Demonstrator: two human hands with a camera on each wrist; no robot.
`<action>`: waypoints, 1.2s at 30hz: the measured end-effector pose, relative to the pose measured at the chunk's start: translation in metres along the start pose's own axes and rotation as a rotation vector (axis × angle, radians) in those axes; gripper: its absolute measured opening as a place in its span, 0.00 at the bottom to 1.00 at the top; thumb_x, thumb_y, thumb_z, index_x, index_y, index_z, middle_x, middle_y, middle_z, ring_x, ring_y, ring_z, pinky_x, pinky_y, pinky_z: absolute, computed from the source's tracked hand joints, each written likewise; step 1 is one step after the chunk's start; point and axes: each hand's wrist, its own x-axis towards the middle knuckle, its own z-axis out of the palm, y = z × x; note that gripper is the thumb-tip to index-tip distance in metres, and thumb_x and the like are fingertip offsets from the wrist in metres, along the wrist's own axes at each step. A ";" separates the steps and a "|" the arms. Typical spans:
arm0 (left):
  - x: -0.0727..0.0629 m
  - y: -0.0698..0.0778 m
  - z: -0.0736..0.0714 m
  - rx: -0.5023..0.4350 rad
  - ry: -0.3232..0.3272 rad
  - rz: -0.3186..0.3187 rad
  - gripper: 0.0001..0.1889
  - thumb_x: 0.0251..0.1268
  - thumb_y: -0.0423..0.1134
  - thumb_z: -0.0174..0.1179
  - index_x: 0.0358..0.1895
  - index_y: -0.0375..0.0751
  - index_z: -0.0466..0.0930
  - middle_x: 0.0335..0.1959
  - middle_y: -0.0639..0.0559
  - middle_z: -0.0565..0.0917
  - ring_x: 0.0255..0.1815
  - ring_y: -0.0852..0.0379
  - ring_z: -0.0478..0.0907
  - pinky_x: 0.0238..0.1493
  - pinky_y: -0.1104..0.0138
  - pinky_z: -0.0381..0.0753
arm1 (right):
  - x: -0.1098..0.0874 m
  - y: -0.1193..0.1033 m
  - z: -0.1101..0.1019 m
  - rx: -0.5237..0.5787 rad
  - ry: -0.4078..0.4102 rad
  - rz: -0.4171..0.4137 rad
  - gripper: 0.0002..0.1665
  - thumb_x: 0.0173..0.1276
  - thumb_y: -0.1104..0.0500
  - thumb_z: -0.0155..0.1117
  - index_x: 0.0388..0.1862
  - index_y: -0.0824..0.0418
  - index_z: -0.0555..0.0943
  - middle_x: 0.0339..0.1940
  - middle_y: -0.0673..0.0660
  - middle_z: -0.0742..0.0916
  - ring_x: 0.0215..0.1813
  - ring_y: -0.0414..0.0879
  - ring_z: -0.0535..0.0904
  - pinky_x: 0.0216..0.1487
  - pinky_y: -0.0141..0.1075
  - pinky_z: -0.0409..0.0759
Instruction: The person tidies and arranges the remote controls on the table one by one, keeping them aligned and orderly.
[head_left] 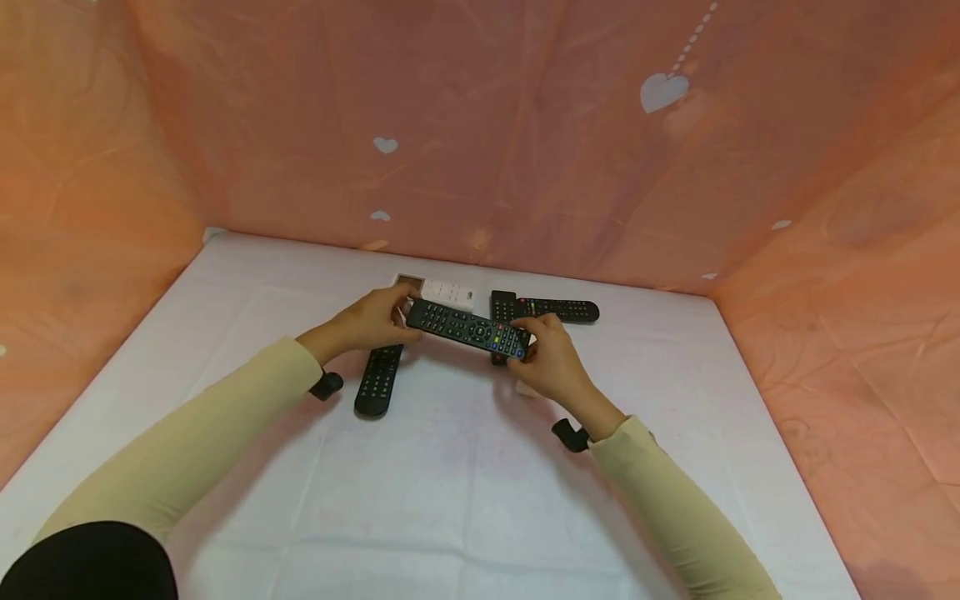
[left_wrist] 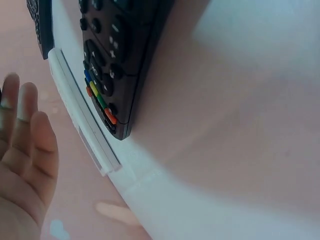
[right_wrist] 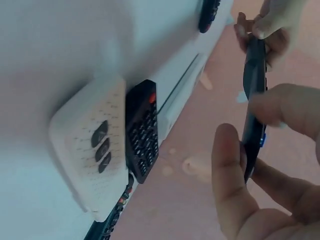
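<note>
A black remote control (head_left: 471,327) with coloured buttons is held raised between both hands, its keys facing up. My left hand (head_left: 377,318) pinches its left end, and my right hand (head_left: 553,360) grips its right end between thumb and fingers. From the right wrist view, the same remote appears edge-on, with the left hand (right_wrist: 277,27) at its far end. Below the left hand, another black remote (head_left: 378,382) lies on the table. Beneath the right hand sits a white remote (right_wrist: 90,145) with three dark buttons, mostly hidden in the head view.
A white remote (head_left: 450,294) with a small display lies behind the hands. To its right are a short black remote (head_left: 503,305) and a long black remote (head_left: 570,311). White cloth covers the table (head_left: 420,492); orange-pink sheeting (head_left: 480,125) with hearts walls the back and sides.
</note>
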 end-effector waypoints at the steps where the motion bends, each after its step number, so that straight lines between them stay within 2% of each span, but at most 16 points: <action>1: 0.000 -0.001 0.000 -0.006 0.003 0.007 0.31 0.55 0.42 0.69 0.60 0.38 0.68 0.45 0.44 0.77 0.40 0.53 0.79 0.40 0.60 0.80 | 0.001 0.000 -0.001 0.006 -0.004 -0.001 0.34 0.53 0.65 0.71 0.61 0.64 0.75 0.49 0.66 0.73 0.33 0.46 0.81 0.34 0.32 0.79; 4: -0.003 -0.001 0.001 -0.017 0.017 0.022 0.29 0.54 0.40 0.70 0.59 0.39 0.69 0.45 0.44 0.77 0.39 0.52 0.78 0.39 0.61 0.80 | 0.002 0.000 -0.003 0.026 -0.012 -0.002 0.33 0.54 0.62 0.73 0.60 0.64 0.75 0.49 0.66 0.74 0.35 0.49 0.82 0.34 0.33 0.80; 8: -0.009 -0.002 0.005 -0.009 0.003 0.019 0.28 0.53 0.40 0.71 0.58 0.42 0.72 0.39 0.46 0.79 0.33 0.56 0.77 0.35 0.64 0.77 | 0.005 0.003 -0.005 0.045 -0.004 0.011 0.32 0.54 0.61 0.74 0.60 0.63 0.76 0.50 0.65 0.76 0.39 0.52 0.83 0.34 0.34 0.82; 13: -0.019 0.000 0.010 0.070 -0.040 0.030 0.27 0.52 0.45 0.72 0.56 0.45 0.74 0.32 0.51 0.82 0.31 0.58 0.76 0.36 0.64 0.75 | 0.012 0.008 -0.007 0.086 0.026 0.026 0.33 0.55 0.64 0.73 0.61 0.64 0.75 0.50 0.64 0.79 0.44 0.54 0.84 0.39 0.39 0.84; 19: -0.026 0.002 0.012 0.139 0.023 0.039 0.27 0.50 0.47 0.73 0.55 0.47 0.76 0.39 0.51 0.83 0.39 0.56 0.79 0.43 0.59 0.78 | 0.020 0.012 -0.006 0.092 -0.001 0.035 0.35 0.57 0.63 0.72 0.64 0.63 0.73 0.50 0.62 0.80 0.46 0.53 0.83 0.40 0.40 0.84; 23: -0.032 0.005 0.014 0.168 0.036 0.050 0.28 0.49 0.49 0.73 0.55 0.50 0.76 0.38 0.52 0.83 0.35 0.57 0.78 0.38 0.62 0.77 | 0.026 0.013 -0.006 0.096 -0.016 0.022 0.35 0.59 0.63 0.70 0.65 0.64 0.71 0.52 0.64 0.82 0.47 0.54 0.83 0.44 0.42 0.84; 28: -0.040 0.010 0.019 0.266 0.046 0.114 0.29 0.47 0.54 0.73 0.54 0.49 0.78 0.34 0.56 0.83 0.30 0.60 0.75 0.31 0.66 0.75 | 0.033 0.015 -0.007 0.097 -0.049 0.033 0.32 0.61 0.63 0.69 0.65 0.64 0.72 0.53 0.64 0.83 0.50 0.55 0.82 0.49 0.43 0.83; 32: -0.046 0.013 0.023 0.342 0.052 0.135 0.31 0.46 0.58 0.72 0.54 0.47 0.78 0.35 0.56 0.85 0.31 0.61 0.76 0.31 0.66 0.76 | 0.039 0.016 -0.005 0.062 -0.076 0.002 0.30 0.61 0.61 0.69 0.62 0.64 0.74 0.53 0.64 0.84 0.51 0.55 0.83 0.49 0.43 0.83; 36: -0.050 0.013 0.025 0.338 0.039 0.133 0.33 0.45 0.58 0.73 0.55 0.47 0.78 0.36 0.57 0.84 0.31 0.62 0.76 0.32 0.66 0.76 | 0.048 0.017 -0.004 0.045 -0.096 -0.049 0.28 0.60 0.62 0.70 0.59 0.67 0.76 0.50 0.64 0.86 0.49 0.54 0.84 0.48 0.43 0.83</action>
